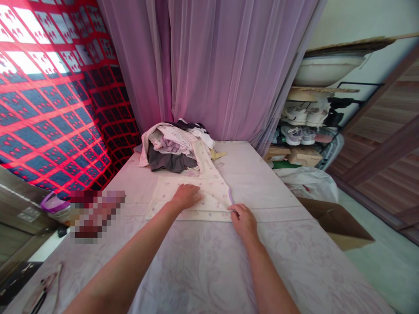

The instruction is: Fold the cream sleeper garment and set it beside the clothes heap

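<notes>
- While the left hand lies loosely uncurled on one cream printed garment, the right hand pinches its edge near the purple trim.
- The garment lies on the patterned sheet, its far part reaching one clothes pile.
- Farther right: one open cardboard box, two grey sneakers.

The left hand covers part of the pale printed garment, and the fingers of the right hand hide a bit of its edge. Both forearms run out at the bottom border. In the clothes pile, the lower layers are buried. Coarse pixels mask whatever lies at left. Slim objects at lower left are too blurred to identify. The purple curtain is cut off at the top; the patterned cover blocks part of the cardboard box.
</notes>
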Tool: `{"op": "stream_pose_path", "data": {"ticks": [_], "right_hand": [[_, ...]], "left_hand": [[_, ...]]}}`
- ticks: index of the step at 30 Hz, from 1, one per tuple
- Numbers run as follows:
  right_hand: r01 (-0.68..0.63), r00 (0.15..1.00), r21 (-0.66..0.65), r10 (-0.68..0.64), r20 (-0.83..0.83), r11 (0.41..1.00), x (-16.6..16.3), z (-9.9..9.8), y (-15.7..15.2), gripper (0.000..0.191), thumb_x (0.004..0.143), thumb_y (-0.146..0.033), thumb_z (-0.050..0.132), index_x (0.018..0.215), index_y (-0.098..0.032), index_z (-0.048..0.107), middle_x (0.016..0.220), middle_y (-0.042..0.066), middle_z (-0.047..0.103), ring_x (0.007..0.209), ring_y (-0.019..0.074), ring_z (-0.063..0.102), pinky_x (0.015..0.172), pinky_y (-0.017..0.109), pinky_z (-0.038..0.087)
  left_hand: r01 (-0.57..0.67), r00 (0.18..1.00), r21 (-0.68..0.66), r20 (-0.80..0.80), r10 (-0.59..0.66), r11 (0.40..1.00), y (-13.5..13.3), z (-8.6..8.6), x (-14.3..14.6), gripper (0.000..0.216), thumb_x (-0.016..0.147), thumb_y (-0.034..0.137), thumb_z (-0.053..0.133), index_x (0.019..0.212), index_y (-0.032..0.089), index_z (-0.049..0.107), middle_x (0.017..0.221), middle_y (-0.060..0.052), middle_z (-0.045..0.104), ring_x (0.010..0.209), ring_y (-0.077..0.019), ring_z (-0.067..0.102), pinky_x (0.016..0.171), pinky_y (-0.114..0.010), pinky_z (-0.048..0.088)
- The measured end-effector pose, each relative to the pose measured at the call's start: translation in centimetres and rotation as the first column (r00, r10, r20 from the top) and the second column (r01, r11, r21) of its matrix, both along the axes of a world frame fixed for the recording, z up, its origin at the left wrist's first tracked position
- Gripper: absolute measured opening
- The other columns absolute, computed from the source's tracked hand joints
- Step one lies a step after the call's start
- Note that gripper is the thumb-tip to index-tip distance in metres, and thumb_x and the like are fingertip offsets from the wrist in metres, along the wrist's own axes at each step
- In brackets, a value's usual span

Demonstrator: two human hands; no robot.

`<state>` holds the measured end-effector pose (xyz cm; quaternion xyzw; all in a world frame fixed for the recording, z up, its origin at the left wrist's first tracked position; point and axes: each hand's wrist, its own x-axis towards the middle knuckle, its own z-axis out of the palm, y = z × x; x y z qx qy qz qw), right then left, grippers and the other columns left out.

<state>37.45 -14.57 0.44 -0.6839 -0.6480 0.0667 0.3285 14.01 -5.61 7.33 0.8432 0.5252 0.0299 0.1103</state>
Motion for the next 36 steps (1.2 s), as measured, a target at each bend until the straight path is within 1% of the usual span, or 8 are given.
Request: {"op": "stream_pose_path", "data": {"ticks": [4, 10, 15, 20, 24, 28, 32, 36], "right_hand": [[-0.051, 0.998, -0.003, 0.051, -0.04, 0.999, 0.4, -0.1, 0.1, 0.028, 0.076, -0.01, 0.045, 0.081, -0.024, 0.069, 0.091, 0.001, 0.067, 0.084, 0.0164, 0.06, 0.077, 0.026, 0.042], [-0.058, 0.995, -0.027, 0.055, -0.084, 0.998, 0.6, 0.2, 0.3, 0.028, 0.072, -0.008, 0.046, 0.076, -0.025, 0.069, 0.089, 0.0, 0.067, 0.081, 0.0155, 0.06, 0.073, 0.025, 0.043], [-0.07, 0.992, -0.048, 0.064, -0.108, 0.996, 0.6, 0.4, 0.2, 0.028, 0.072, -0.008, 0.046, 0.075, -0.024, 0.069, 0.09, 0.0, 0.068, 0.083, 0.016, 0.061, 0.075, 0.026, 0.043], [-0.095, 0.986, -0.05, 0.087, -0.14, 0.994, 0.9, 0.6, 0.2, 0.03, 0.071, -0.007, 0.046, 0.076, -0.025, 0.069, 0.092, 0.0, 0.068, 0.085, 0.0159, 0.061, 0.078, 0.026, 0.045], [-0.122, 0.98, -0.032, 0.115, -0.16, 0.992, 1.0, 0.5, 0.1, 0.032, 0.071, -0.006, 0.044, 0.076, -0.025, 0.07, 0.093, -0.001, 0.068, 0.086, 0.0154, 0.062, 0.079, 0.026, 0.045], [-0.078, 0.99, -0.021, 0.075, -0.12, 0.997, 0.8, 0.6, 0.0, 0.029, 0.072, -0.007, 0.046, 0.072, -0.025, 0.069, 0.09, 0.0, 0.068, 0.084, 0.0158, 0.06, 0.078, 0.026, 0.044], [-0.008, 1.0, -0.007, 0.008, -0.029, 1.0, 0.7, 0.9, -0.1, 0.026, 0.073, -0.007, 0.048, 0.069, -0.024, 0.068, 0.084, 0.001, 0.067, 0.08, 0.0162, 0.058, 0.074, 0.026, 0.042], [0.003, 1.0, -0.045, -0.003, 0.002, 0.999, 0.9, 1.0, -0.1, 0.025, 0.073, -0.008, 0.049, 0.07, -0.024, 0.068, 0.081, 0.001, 0.066, 0.079, 0.0159, 0.057, 0.073, 0.025, 0.04]], "left_hand": [[-0.017, 1.0, -0.075, -0.027, 0.015, 0.997, 1.3, -0.2, 0.4, 0.041, 0.08, 0.053, 0.053, 0.104, 0.022, 0.066, 0.11, -0.011, 0.068, 0.104, -0.0289, 0.06, 0.089, -0.038, 0.042], [-0.024, 0.999, -0.203, -0.053, 0.013, 0.979, 1.4, 1.0, -0.2, 0.046, 0.073, 0.059, 0.056, 0.1, 0.024, 0.066, 0.1, -0.005, 0.071, 0.088, -0.023, 0.064, 0.072, -0.028, 0.044], [-0.036, 0.997, -0.418, -0.078, 0.004, 0.908, 1.8, 1.8, 0.8, 0.068, 0.075, 0.076, 0.036, 0.086, 0.019, 0.071, 0.097, -0.011, 0.072, 0.09, -0.027, 0.064, 0.075, -0.031, 0.043], [-0.011, 0.989, -0.528, 0.118, 0.087, 0.849, 2.5, 1.0, 1.3, 0.053, 0.068, 0.068, 0.054, 0.084, 0.021, 0.071, 0.099, -0.006, 0.073, 0.097, -0.0269, 0.062, 0.078, -0.03, 0.044], [0.044, 0.974, -0.561, 0.209, 0.09, 0.827, 2.6, 0.3, 1.1, 0.042, 0.071, 0.057, 0.056, 0.093, 0.024, 0.071, 0.104, -0.001, 0.072, 0.097, -0.0222, 0.064, 0.077, -0.026, 0.046], [0.037, 0.964, -0.564, 0.238, 0.119, 0.825, 2.6, -0.2, 0.9, 0.046, 0.077, 0.057, 0.048, 0.102, 0.025, 0.069, 0.109, -0.001, 0.071, 0.096, -0.02, 0.065, 0.077, -0.025, 0.047], [-0.05, 0.973, -0.501, 0.172, 0.156, 0.864, 3.0, -0.5, 1.3, 0.049, 0.076, 0.061, 0.049, 0.1, 0.024, 0.069, 0.107, -0.003, 0.072, 0.094, -0.0217, 0.065, 0.078, -0.028, 0.047], [-0.122, 0.983, -0.369, 0.081, 0.162, 0.922, 3.1, -0.6, 2.4, 0.035, 0.075, 0.05, 0.054, 0.088, 0.022, 0.07, 0.095, -0.004, 0.072, 0.09, -0.0232, 0.064, 0.075, -0.029, 0.045]]}}
